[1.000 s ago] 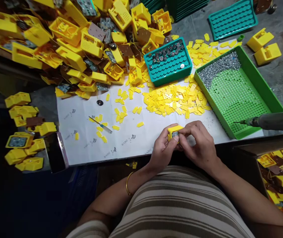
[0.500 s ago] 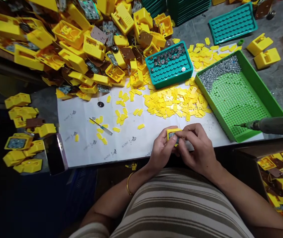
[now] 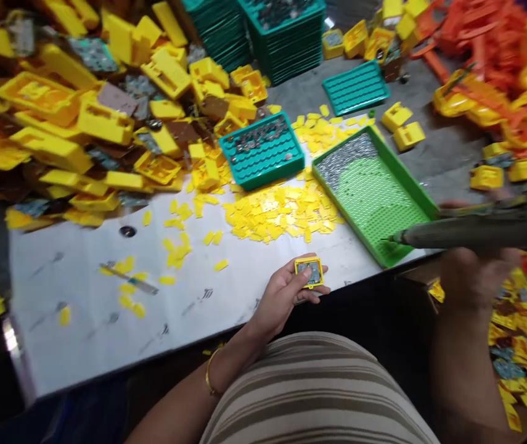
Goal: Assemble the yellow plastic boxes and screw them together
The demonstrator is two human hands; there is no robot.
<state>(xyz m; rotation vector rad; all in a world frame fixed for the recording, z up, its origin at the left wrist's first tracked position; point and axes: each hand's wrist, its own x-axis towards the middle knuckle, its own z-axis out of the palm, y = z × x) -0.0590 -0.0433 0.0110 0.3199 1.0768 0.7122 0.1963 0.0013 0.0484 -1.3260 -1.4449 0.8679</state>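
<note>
My left hand (image 3: 278,299) holds a small yellow plastic housing (image 3: 317,272) with a grey-green circuit board in it. The thumb lies across the board, and the open side faces up, just over the table's front edge. At the right, my right hand (image 3: 469,277), smeared by motion, is wrapped round the dark body of an electric screwdriver (image 3: 480,230). Its bit points left, over the near end of a green perforated tray (image 3: 395,203) with silvery screws heaped at its far end.
Small yellow plates (image 3: 279,213) lie heaped on the white paper, beside a teal tray (image 3: 263,151) of small round metal parts. Yellow housings (image 3: 106,120) pile up at the left. A hand screwdriver (image 3: 134,280) lies on the paper. Orange parts (image 3: 489,49) fill the far right.
My right hand has left the yellow housing and moved right to grip the electric screwdriver. The left hand keeps the housing alone. The view has turned to the right.
</note>
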